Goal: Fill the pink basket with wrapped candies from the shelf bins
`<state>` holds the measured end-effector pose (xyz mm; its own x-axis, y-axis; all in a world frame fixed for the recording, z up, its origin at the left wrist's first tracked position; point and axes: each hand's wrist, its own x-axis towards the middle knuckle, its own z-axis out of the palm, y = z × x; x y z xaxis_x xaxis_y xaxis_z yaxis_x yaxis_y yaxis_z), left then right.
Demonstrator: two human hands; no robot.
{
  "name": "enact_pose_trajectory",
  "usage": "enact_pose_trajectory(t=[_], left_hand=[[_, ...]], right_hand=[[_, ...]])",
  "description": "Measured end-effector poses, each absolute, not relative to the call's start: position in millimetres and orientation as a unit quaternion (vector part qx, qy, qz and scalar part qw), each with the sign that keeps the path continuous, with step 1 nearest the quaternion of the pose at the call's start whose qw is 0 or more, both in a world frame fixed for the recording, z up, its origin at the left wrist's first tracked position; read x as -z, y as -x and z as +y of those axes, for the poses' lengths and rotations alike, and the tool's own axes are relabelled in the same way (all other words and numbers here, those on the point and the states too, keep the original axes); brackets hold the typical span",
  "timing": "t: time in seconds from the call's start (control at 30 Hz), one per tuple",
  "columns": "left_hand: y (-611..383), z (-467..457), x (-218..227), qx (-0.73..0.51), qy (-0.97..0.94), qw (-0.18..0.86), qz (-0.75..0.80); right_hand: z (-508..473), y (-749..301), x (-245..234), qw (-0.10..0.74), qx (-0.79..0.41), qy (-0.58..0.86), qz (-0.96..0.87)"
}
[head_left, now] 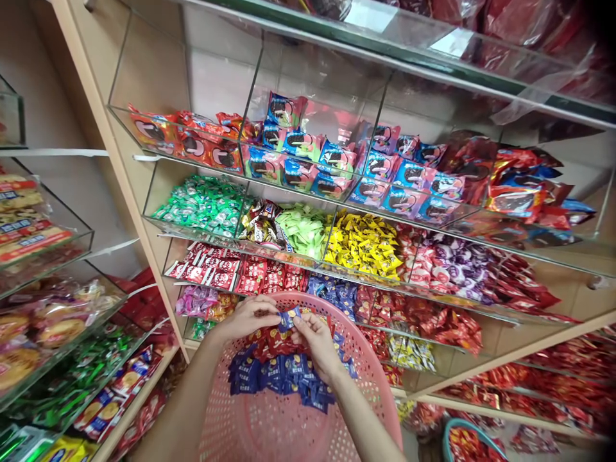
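A pink perforated plastic basket (375, 385) sits in front of me with several blue sweet packets (283, 378) and red sweet packets (269, 343) heaped at its far side. My left hand (248, 317) and my right hand (315, 343) meet above the heap. Both pinch one small blue packet (290, 318) between their fingertips, one hand at each end. My forearms reach in from the bottom of the view.
Glass-fronted shelves (308, 186) rise behind the basket, split into bins of wrapped sweets: green (202, 205), yellow (363, 244), red wafer bars (212, 269), blue biscuit packs (298, 154). More glass bins (43, 321) of snacks stand at the left. A second basket rim (462, 427) shows at lower right.
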<state>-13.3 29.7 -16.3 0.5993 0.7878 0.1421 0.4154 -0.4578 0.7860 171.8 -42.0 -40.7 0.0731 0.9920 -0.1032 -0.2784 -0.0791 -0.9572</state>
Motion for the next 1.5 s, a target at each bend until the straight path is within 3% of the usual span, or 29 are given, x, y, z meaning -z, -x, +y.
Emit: enact_pose_trajectory(t=[0.47, 0.8, 1.2, 1.33, 1.5], left_hand=[[16.7, 34.5, 24.7, -0.222, -0.835, 0.349, 0.364], [15.2, 31.1, 21.7, -0.259, -0.804, 0.397, 0.36], [14.3, 34.4, 23.7, -0.242, -0.822, 0.378, 0.351], [14.0, 33.0, 20.7, -0.234, -0.828, 0.367, 0.354], [12.8, 30.4, 18.4, -0.243, -0.804, 0.394, 0.375]], right_hand=[[-40.4, -171.6, 43.0, 0.561, -0.582, 0.456, -0.371], [-41.6, -174.6, 46.4, 0.552, -0.573, 0.469, -0.382], [-49.2, -171.8, 31.3, 0.469, -0.555, 0.465, -0.506], [-44.9, -164.2, 35.8, 0.489, -0.507, 0.468, -0.534], [-44.8, -175.9, 26.9, 0.509, -0.528, 0.466, -0.495]])
